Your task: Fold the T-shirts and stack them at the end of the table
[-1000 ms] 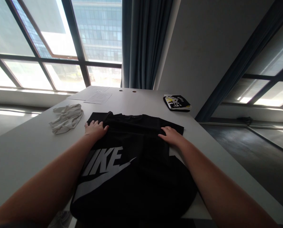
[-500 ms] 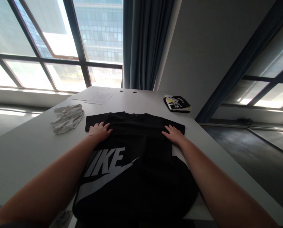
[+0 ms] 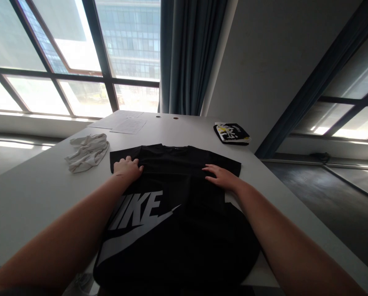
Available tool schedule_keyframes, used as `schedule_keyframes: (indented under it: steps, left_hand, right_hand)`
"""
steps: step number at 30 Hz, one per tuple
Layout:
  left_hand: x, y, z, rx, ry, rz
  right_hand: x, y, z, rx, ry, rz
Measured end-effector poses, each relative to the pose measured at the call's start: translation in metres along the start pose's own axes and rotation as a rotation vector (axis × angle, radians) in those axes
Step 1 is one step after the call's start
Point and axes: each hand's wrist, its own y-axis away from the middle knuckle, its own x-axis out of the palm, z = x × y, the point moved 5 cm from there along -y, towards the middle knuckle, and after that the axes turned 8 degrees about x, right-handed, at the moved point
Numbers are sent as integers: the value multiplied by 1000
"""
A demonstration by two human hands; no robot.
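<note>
A black T-shirt [image 3: 184, 197] with a large grey NIKE print lies spread on the white table [image 3: 26, 205], its collar toward the far end and its hem at the near edge. My left hand [image 3: 128, 169] rests on the shirt by the left sleeve, fingers bent and slightly apart, holding nothing. On the other side my right hand [image 3: 221, 176] lies on the upper right of the shirt, inward of the sleeve, with its fingers apart and pointing left.
A crumpled white cloth [image 3: 87, 153] lies left of the shirt. Paper sheets [image 3: 128, 124] are at the back left. A folded black cloth with white and yellow print [image 3: 232, 133] sits at the back right. Beyond are windows and a blue curtain [image 3: 191, 57].
My right hand has slid a little left across the shirt. My left hand has shifted slightly left and up, its fingers drawn in somewhat. The left sleeve edge has moved slightly outward.
</note>
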Motion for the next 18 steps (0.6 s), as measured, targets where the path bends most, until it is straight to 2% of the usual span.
schedule_keyframes:
  steps: [7, 10, 14, 18]
  left_hand:
    - [2, -3, -2, 31, 36, 11]
    - [2, -4, -1, 42, 10, -32]
    - [3, -4, -9, 175, -18, -162]
    - [16, -7, -19, 285, 53, -104]
  right_hand:
    - [-1, 1, -1, 19, -28, 48]
    - [-1, 1, -1, 16, -38, 49]
    - [0, 0, -1, 20, -37, 43]
    - [2, -2, -2, 13, -43, 38]
